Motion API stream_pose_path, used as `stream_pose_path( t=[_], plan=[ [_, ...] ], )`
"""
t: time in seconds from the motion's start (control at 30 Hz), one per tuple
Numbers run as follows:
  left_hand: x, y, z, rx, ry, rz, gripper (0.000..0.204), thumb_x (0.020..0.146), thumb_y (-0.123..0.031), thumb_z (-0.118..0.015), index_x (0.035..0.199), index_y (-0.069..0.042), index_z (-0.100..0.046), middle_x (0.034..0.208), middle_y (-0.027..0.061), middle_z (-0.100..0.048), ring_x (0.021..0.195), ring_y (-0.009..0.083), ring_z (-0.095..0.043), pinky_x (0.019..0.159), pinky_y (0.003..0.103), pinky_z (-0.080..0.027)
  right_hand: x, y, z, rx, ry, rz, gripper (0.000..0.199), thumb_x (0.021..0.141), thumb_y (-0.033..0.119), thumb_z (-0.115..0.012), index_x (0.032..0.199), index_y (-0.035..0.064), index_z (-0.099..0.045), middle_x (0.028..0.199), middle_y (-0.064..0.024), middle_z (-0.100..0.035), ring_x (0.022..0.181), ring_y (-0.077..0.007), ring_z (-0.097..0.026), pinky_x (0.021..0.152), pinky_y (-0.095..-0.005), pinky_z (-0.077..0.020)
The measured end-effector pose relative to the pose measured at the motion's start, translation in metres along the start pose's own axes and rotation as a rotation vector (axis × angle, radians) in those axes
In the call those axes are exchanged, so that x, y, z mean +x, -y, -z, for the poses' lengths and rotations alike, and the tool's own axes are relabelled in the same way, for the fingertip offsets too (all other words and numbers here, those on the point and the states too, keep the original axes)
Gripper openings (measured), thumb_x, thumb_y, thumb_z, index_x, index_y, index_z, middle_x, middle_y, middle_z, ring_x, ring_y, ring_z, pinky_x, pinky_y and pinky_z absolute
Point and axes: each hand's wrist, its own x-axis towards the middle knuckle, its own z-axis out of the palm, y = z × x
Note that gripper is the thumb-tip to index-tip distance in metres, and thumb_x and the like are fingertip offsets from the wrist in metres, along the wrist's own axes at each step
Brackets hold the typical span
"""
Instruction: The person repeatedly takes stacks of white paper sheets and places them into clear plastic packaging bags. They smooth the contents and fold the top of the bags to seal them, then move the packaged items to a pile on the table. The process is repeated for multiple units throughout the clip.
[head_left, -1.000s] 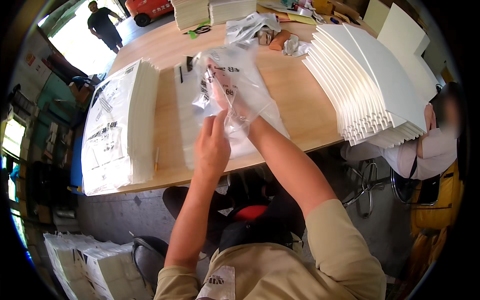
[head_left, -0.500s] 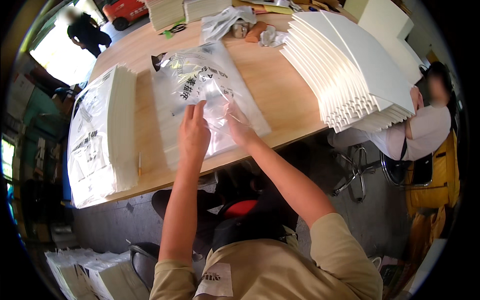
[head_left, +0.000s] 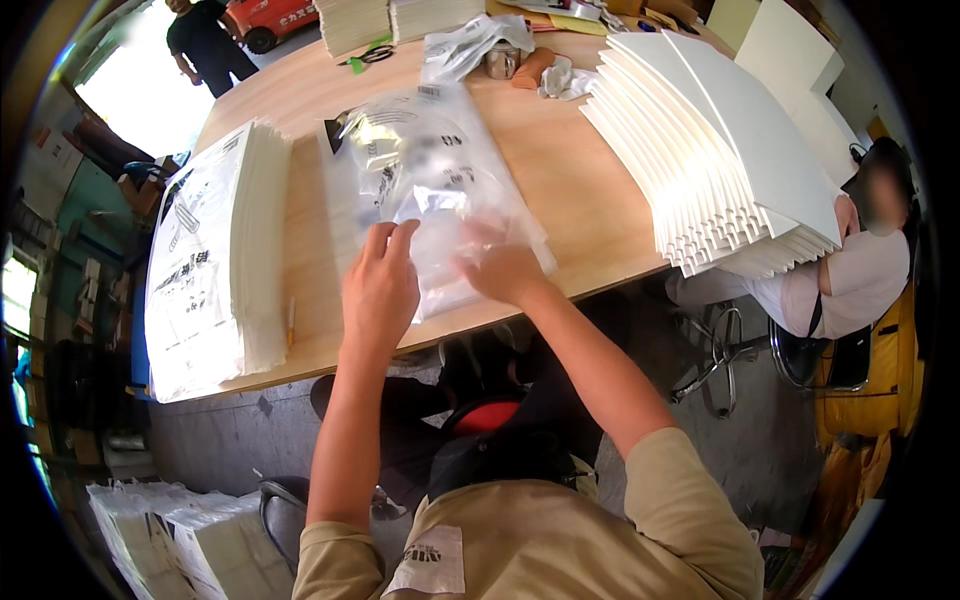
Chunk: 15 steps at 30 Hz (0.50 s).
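A clear plastic bag [head_left: 455,160] with dark print lies flat on the wooden table in front of me, its film wrinkled and shiny at the near end. My left hand [head_left: 382,282] is at the bag's near left part, fingers bent and closed on the loose film. Over the near right part of the same bag is my right hand [head_left: 508,270], its fingers smeared by motion, so its grip is unclear. Left of the bag lies a thick stack of filled, printed plastic bags [head_left: 200,265].
A fanned stack of white boards [head_left: 690,150] occupies the table's right side, where a seated person [head_left: 850,270] is. Scissors [head_left: 370,56], a metal cup [head_left: 502,60] and paper stacks [head_left: 435,18] are at the back. A thin stick [head_left: 291,322] lies near the left stack. Another person [head_left: 208,45] stands far left.
The left hand's fingers have bent and drawn slightly toward me. My right hand has moved right and nearer over the bag. The view has shifted a little, and the standing person appears farther right.
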Motion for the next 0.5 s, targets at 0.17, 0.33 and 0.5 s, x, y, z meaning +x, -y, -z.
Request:
stream_pose_path(
  t=[0.17, 0.33, 0.5],
  plan=[
    [-0.005, -0.004, -0.010, 0.006, 0.054, -0.012, 0.040, 0.080, 0.002, -0.059, 0.119, -0.009, -0.059, 0.110, 0.0118, -0.059, 0.097, 0.0333, -0.060, 0.082, 0.043, -0.051, -0.034, 0.006, 0.015, -0.012, -0.103, 0.155, 0.051, 0.087, 0.035, -0.067, 0.123, 0.0000, -0.060, 0.127, -0.0205, -0.061, 0.124, -0.0351, -0.053, 0.109, -0.0470, -0.0361],
    [-0.019, -0.019, -0.004, 0.108, 0.108, -0.077, 0.066, 0.070, -0.013, -0.079, 0.132, -0.010, -0.055, 0.118, 0.0089, -0.056, 0.109, 0.0311, -0.052, 0.097, 0.044, -0.040, -0.102, 0.004, 0.062, 0.374, -0.018, 0.225, 0.042, 0.088, 0.028, -0.071, 0.117, -0.0013, -0.067, 0.117, -0.0226, -0.066, 0.114, -0.0366, -0.061, 0.099, -0.0410, -0.0475],
    [-0.022, -0.070, 0.016, -0.132, 0.104, -0.256, 0.064, 0.067, -0.012, -0.082, 0.126, -0.008, -0.059, 0.122, 0.0112, -0.056, 0.114, 0.0317, -0.052, 0.099, 0.046, -0.039, -0.187, -0.051, 0.127, 1.048, -0.453, -0.187, 0.017, 0.094, 0.013, -0.065, 0.102, -0.0007, -0.071, 0.095, -0.0110, -0.074, 0.084, -0.0127, -0.069, 0.073, -0.0278, -0.0544]
  ],
)
